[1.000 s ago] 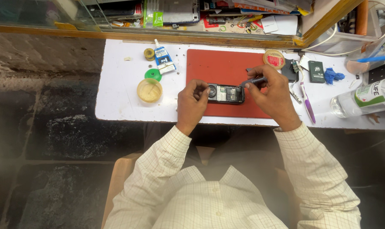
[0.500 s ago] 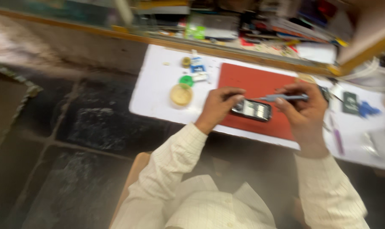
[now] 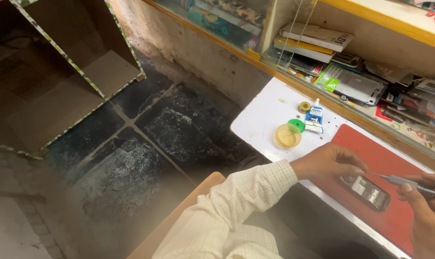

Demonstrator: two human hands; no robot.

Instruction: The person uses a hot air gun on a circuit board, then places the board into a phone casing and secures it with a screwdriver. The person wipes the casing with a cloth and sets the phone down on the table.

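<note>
Fingertips of the left hand [image 3: 325,162] pinch together over the top end of the small dark opened mobile phone [image 3: 366,191], which lies flat on the red rectangular work mat [image 3: 371,148]. The right hand [image 3: 428,213] is curled shut round a slim grey metal screwdriver [image 3: 409,184], tip at the phone's upper edge (screw work, I judge). Seating the tip squarely calls for a steadied phone.

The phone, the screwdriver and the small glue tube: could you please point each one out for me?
phone [image 3: 367,191], head view, on its opened back.
screwdriver [image 3: 403,181], head view, on its grey shaft.
glue tube [image 3: 315,116], head view, on its labelled body.
</note>
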